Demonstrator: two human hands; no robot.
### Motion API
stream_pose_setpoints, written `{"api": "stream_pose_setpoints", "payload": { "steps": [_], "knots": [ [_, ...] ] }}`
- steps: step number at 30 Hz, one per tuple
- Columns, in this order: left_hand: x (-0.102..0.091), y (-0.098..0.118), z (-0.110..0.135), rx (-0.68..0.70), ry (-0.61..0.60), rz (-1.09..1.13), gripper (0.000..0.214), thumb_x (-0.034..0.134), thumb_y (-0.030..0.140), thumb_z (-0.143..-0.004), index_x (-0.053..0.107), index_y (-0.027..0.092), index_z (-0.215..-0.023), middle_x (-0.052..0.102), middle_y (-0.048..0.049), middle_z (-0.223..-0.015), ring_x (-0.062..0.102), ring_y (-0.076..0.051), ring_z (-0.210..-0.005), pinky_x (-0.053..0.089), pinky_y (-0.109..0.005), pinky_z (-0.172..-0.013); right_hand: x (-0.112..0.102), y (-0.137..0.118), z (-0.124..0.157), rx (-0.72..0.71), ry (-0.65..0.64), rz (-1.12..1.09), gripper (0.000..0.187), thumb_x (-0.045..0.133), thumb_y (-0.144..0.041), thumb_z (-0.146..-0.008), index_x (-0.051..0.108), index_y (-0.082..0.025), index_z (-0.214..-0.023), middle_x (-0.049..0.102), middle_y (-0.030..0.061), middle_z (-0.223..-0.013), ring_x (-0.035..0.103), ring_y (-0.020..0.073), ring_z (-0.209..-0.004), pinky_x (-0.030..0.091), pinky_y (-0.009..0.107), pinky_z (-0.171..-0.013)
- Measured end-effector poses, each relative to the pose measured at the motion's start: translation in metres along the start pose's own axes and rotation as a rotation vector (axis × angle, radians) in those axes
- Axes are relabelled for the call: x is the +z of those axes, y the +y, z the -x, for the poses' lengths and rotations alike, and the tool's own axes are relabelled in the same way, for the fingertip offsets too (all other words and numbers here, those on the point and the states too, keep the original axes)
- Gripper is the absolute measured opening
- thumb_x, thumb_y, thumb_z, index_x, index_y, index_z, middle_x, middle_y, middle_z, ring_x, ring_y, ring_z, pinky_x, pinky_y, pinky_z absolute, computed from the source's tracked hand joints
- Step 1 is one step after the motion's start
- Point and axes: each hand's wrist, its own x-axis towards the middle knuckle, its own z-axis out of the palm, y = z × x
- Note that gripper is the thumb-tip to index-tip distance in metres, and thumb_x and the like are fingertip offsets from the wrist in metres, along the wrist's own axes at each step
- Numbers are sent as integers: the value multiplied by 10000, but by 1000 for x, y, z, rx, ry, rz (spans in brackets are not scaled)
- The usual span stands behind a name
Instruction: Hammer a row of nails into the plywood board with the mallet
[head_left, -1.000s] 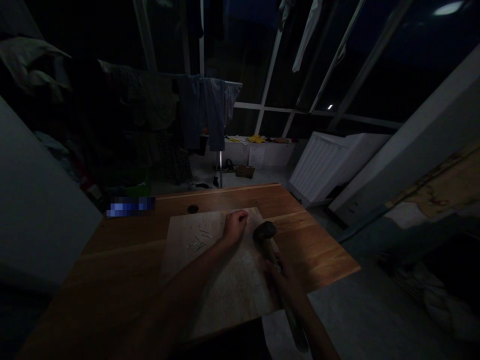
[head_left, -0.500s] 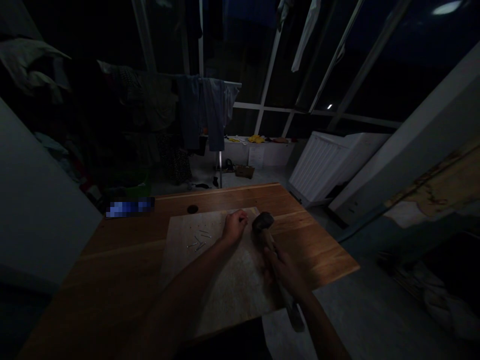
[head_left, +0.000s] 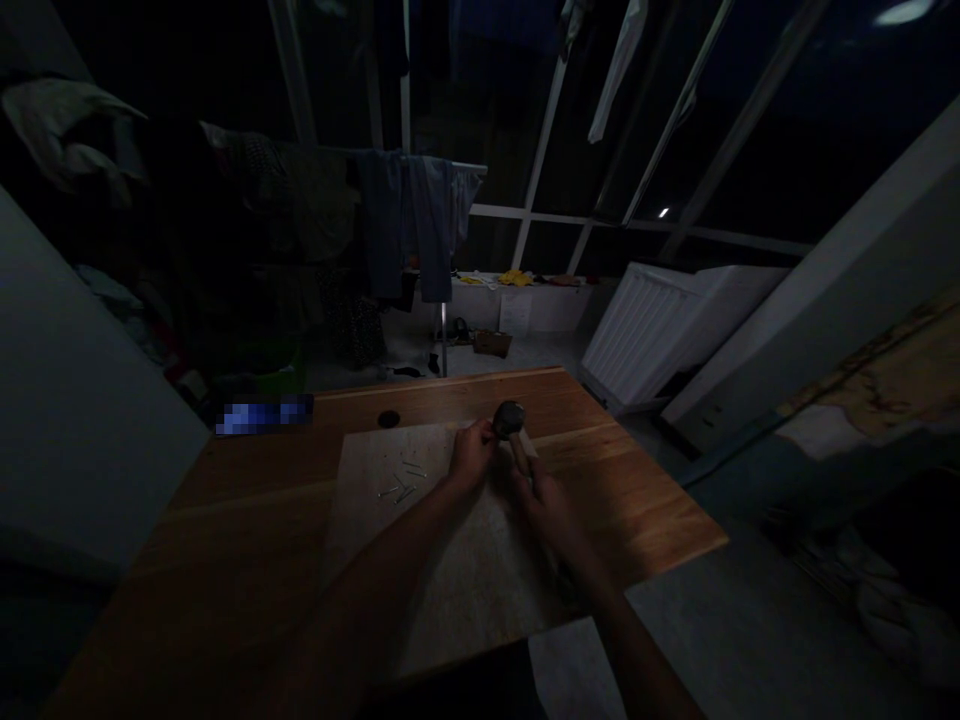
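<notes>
My right hand (head_left: 541,497) is wrapped round the wooden handle of a hammer (head_left: 510,420). The dark hammer head is beside the fingertips of my left hand (head_left: 472,450), close to the far right edge of a pale wooden board (head_left: 442,590). Thumb and fingers of the left hand are pinched together; whatever is between them is too small and dark to make out. Several loose metal nails (head_left: 403,488) lie on the board, left of that hand. Behind them, a few small dark spots form a row on the board.
The board rests on a wooden table (head_left: 637,490) with a round dark hole (head_left: 388,419) near its far edge. A blurred blue object (head_left: 264,415) lies at the table's far left corner. Beyond are hanging trousers (head_left: 429,230) and a white ribbed appliance (head_left: 641,325). The room is dim.
The hammer head has moved left and slightly away from me, up to the left fingertips, and its handle has swung with it. My left hand keeps its pinch at nearly the same place.
</notes>
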Motion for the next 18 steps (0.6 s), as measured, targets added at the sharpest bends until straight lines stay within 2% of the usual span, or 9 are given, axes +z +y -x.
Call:
{"api": "stream_pose_setpoints", "payload": {
  "steps": [3, 5, 7, 9, 12, 14, 16, 18],
  "knots": [
    [0, 1, -2, -17, -58, 54, 205, 659, 15, -766, 697, 162, -905, 751, -24, -847, 697, -162, -795, 524, -241, -728, 2, 1, 3, -5, -7, -36, 555, 456, -534, -914, 663, -136, -1241, 782, 159, -1017, 736, 332, -946, 531, 393, -825],
    [-10, 1, -4, -23, -104, 63, 292, 717, 31, -728, 693, 160, -989, 744, -42, -922, 697, -164, -812, 540, -247, -731, 2, 3, 8, -14, 17, -128, 558, 482, -551, -908, 661, -156, -1260, 772, 149, -1112, 722, 325, -1021, 535, 394, -877],
    [-33, 1, -7, 33, -132, -19, 378, 748, 62, -712, 691, 175, -1068, 717, -73, -1068, 694, -171, -881, 554, -252, -748, 0, 6, 15, -15, 53, -211, 552, 505, -555, -908, 653, -178, -1283, 748, 137, -1209, 696, 314, -1110, 526, 393, -942],
    [-67, 1, -8, 172, -197, -205, 371, 701, 84, -754, 695, 206, -1105, 667, -87, -1202, 678, -181, -993, 561, -258, -795, 0, 12, 23, 13, 50, -232, 538, 520, -565, -911, 656, -186, -1268, 742, 133, -1220, 682, 311, -1144, 519, 395, -970],
    [-124, 2, -3, 379, -411, -588, 305, 684, 94, -773, 716, 202, -1056, 692, -85, -1144, 666, -229, -1050, 526, -325, -944, 1, 23, 32, 51, 19, -222, 538, 510, -597, -916, 662, -179, -1220, 751, 141, -1170, 686, 316, -1129, 522, 404, -963],
    [-152, 4, 5, 421, -474, -822, 233, 621, 43, -785, 724, 177, -946, 724, -110, -1021, 682, -253, -987, 513, -344, -927, 3, 28, 35, 46, 33, -233, 544, 515, -609, -912, 655, -182, -1217, 746, 138, -1179, 682, 312, -1137, 520, 401, -967],
    [-167, 5, 16, 426, -528, -956, 206, 595, 27, -793, 719, 164, -884, 738, -131, -946, 696, -261, -911, 511, -344, -879, 4, 30, 35, 54, 44, -252, 537, 524, -610, -906, 650, -187, -1212, 748, 123, -1145, 699, 296, -1078, 540, 377, -908],
    [-171, 6, 28, 421, -576, -1012, 193, 595, 37, -801, 717, 159, -887, 745, -139, -900, 705, -261, -848, 511, -339, -829, 5, 28, 35, 108, 19, -271, 538, 517, -613, -905, 642, -184, -1206, 753, 87, -971, 719, 267, -869, 557, 344, -731]
  ]
}}
